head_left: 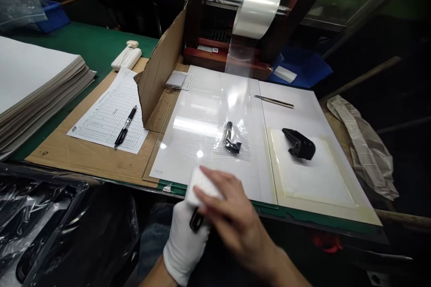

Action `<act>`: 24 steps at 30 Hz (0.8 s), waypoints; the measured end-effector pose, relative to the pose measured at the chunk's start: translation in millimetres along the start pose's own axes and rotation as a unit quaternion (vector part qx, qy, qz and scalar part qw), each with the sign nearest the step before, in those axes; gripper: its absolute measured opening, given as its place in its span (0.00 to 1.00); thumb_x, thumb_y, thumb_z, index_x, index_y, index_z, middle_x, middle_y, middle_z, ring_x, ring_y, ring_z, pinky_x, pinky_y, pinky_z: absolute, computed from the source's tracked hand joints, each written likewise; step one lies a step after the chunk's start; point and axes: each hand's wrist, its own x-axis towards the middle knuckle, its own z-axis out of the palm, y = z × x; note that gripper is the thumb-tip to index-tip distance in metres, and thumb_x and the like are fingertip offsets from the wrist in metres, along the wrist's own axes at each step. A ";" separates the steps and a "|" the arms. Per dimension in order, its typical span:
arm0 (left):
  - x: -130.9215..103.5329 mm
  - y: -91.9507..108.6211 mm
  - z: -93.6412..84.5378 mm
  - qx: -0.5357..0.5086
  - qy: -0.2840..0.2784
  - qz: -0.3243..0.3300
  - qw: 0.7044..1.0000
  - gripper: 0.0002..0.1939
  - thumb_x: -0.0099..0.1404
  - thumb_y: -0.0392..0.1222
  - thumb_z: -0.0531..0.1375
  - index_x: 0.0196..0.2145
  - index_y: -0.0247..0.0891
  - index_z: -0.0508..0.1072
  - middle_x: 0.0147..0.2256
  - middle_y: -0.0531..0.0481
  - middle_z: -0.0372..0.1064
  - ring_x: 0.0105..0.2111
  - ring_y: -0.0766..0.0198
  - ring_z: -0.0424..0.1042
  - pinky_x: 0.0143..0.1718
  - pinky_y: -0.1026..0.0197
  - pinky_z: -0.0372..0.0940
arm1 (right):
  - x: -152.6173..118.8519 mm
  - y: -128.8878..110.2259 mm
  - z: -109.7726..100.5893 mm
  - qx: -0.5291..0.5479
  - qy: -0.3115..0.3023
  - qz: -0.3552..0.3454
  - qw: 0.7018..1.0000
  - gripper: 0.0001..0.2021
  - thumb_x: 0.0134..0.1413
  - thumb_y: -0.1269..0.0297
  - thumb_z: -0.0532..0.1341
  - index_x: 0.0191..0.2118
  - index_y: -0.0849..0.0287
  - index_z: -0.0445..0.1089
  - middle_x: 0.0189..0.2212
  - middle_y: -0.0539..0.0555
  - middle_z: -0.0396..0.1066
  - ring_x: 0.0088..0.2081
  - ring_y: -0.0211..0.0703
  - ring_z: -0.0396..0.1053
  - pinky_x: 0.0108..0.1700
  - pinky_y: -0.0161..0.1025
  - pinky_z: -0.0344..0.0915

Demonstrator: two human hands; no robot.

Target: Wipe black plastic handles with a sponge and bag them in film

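Left hand (186, 237): curled round black part (196, 220), nearer than bag (244, 133)
Right hand (235, 210): fingers bent over white pad (197, 180), grip unclear
Bracket (303, 144): right of bag
Pen (125, 127): left of bag

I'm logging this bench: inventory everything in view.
Worktop: 1, green, middle
Paper stack: 1, white, left
Bins: 2, blue, back left, back right
Device: 1, white, back left
Flat cardboard: 1, brown, left
Printed sheet: 1, white, left
Pen: 1, black, on printed sheet
Upright cardboard: 1, brown, centre
Packet: 1, grey, beside upright cardboard
Frame: 1, reddish, back
Film roll: 1, clear, back
Block: 1, white, in right bin
Bagged part: 1, black, centre
Tweezers: 1, dark, right
Angled part: 1, black, right
Fabric: 1, beige, far right
Plastic sheeting: count unclear, clear, lower left
Blurred object: 1, red, lower right
Pad: 1, white, lower centre
Held piece: 1, black, lower centre
Left hand: 1, white glove, lower centre
Right hand: 1, bare, on pad
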 end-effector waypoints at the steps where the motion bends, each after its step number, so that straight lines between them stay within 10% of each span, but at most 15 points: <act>1: 0.1 0.4 -1.5 0.018 0.010 0.015 1.000 0.11 0.65 0.44 0.64 0.43 0.40 0.82 0.36 0.47 0.80 0.36 0.57 0.78 0.42 0.62 0.71 | -0.8 0.1 0.9 0.002 0.008 0.020 1.000 0.21 0.67 0.69 0.59 0.62 0.44 0.67 0.66 0.55 0.62 0.63 0.51 0.60 0.60 0.58 0.65; 6: -1.7 2.8 -13.0 0.088 0.025 0.065 0.994 0.17 0.70 0.46 0.61 0.54 0.42 0.77 0.50 0.45 0.79 0.49 0.55 0.78 0.51 0.63 0.69 | 14.7 -1.9 11.3 0.015 0.000 0.032 0.999 0.21 0.67 0.69 0.59 0.62 0.45 0.67 0.66 0.55 0.62 0.63 0.50 0.60 0.61 0.57 0.65; 15: -14.2 22.1 -25.5 0.083 0.106 0.106 0.985 0.18 0.70 0.45 0.62 0.57 0.49 0.74 0.52 0.54 0.78 0.52 0.61 0.77 0.57 0.67 0.68 | 132.1 22.1 -1.5 0.081 0.027 0.125 0.988 0.21 0.63 0.52 0.64 0.59 0.51 0.71 0.70 0.56 0.56 0.71 0.51 0.49 0.72 0.59 0.48; 18: -11.4 21.4 -21.4 0.080 0.132 0.131 0.979 0.17 0.68 0.47 0.64 0.54 0.48 0.76 0.50 0.55 0.79 0.50 0.62 0.78 0.53 0.69 0.71 | 87.8 11.7 -6.6 0.078 0.115 0.117 0.983 0.17 0.66 0.57 0.62 0.58 0.47 0.72 0.66 0.53 0.63 0.68 0.48 0.56 0.69 0.57 0.55; 24: 2.5 26.8 9.2 0.051 0.068 0.051 0.995 0.17 0.68 0.52 0.63 0.52 0.47 0.75 0.51 0.52 0.77 0.53 0.60 0.75 0.58 0.63 0.68 | -115.2 33.4 12.8 0.021 0.286 0.133 0.949 0.12 0.62 0.72 0.62 0.47 0.51 0.77 0.41 0.53 0.78 0.47 0.46 0.72 0.50 0.46 0.70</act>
